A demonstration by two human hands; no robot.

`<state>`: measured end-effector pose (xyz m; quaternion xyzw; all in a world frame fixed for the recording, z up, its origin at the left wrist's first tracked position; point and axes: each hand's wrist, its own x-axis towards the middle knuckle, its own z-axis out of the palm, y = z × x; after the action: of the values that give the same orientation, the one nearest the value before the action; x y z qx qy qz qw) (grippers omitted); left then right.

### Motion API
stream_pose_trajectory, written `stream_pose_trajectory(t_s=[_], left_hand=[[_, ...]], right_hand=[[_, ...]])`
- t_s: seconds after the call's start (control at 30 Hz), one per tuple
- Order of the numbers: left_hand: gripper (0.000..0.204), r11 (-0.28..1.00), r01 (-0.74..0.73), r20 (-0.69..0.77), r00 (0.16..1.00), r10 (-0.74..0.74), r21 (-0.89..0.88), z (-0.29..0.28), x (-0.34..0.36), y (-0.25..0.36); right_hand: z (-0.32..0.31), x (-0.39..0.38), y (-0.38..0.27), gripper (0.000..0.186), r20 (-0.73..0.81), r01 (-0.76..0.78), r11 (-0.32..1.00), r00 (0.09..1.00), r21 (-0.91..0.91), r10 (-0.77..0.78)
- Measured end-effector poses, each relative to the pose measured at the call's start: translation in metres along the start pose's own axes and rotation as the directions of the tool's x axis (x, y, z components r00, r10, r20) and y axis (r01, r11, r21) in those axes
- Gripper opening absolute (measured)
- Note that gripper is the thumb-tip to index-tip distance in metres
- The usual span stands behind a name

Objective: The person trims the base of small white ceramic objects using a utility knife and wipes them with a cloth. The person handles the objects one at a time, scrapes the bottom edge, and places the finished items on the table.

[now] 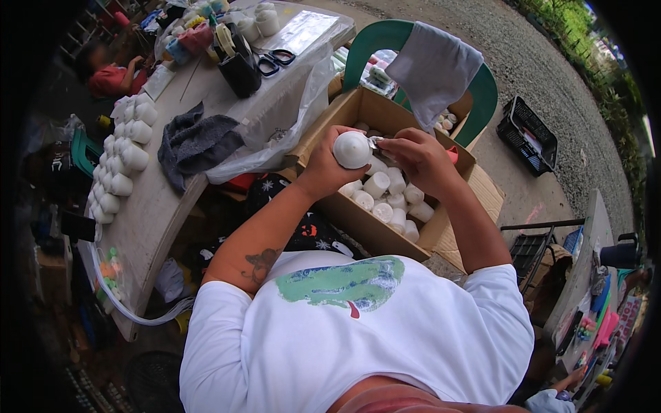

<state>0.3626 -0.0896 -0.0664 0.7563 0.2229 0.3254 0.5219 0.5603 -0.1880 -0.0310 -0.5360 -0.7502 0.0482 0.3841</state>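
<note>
My left hand (323,165) is wrapped round a white piece (352,150) with a smooth, rounded end facing up. Close to its right side, my right hand (418,157) pinches a small whitish scrap (375,142), too small to name; whether it is joined to the piece I cannot tell. Both hands are above an open cardboard box (375,226), which holds many similar white cylindrical pieces (397,199).
A long table (155,241) on the left bears rows of white pieces (120,155), a dark grey cloth (196,141), scissors (275,62) and a black tape dispenser (239,65). Behind the box stands a green chair (375,43) draped with a pale cloth (438,65). A black crate (527,138) lies right.
</note>
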Motion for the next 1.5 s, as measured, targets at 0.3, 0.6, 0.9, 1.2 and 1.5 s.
stream_pose_trajectory(t_s=[0.3, 0.6, 0.9, 1.2, 1.5], left_hand=[[0.062, 0.982, 0.152, 0.002, 0.988, -0.153, -0.113, 0.003, -0.006, -0.017], [0.053, 0.709, 0.239, 0.058, 0.961, -0.269, -0.663, 0.001, 0.002, -0.016], [0.063, 0.992, -0.058, -0.089, 0.994, 0.069, 0.116, -0.002, 0.002, -0.014], [0.059, 0.832, -0.248, -0.027, 0.954, 0.300, 0.496, -0.015, 0.015, -0.002], [0.055, 0.773, -0.229, 0.007, 0.960, 0.279, 0.592, -0.010, 0.016, -0.007]], right_hand=[[0.002, -0.015, 0.015, 0.026, 0.101, -0.411, 0.868, 0.911, 0.277, 0.399], [0.004, -0.029, 0.004, 0.032, 0.101, -0.434, 0.826, 0.898, 0.359, 0.428], [0.000, -0.021, -0.015, 0.030, 0.067, -0.331, 0.916, 0.944, 0.226, 0.324], [-0.006, -0.012, -0.010, 0.034, 0.047, 0.067, 0.971, 0.997, -0.228, -0.058], [-0.005, -0.015, -0.009, 0.037, 0.055, 0.088, 0.958, 0.996, -0.273, -0.076]])
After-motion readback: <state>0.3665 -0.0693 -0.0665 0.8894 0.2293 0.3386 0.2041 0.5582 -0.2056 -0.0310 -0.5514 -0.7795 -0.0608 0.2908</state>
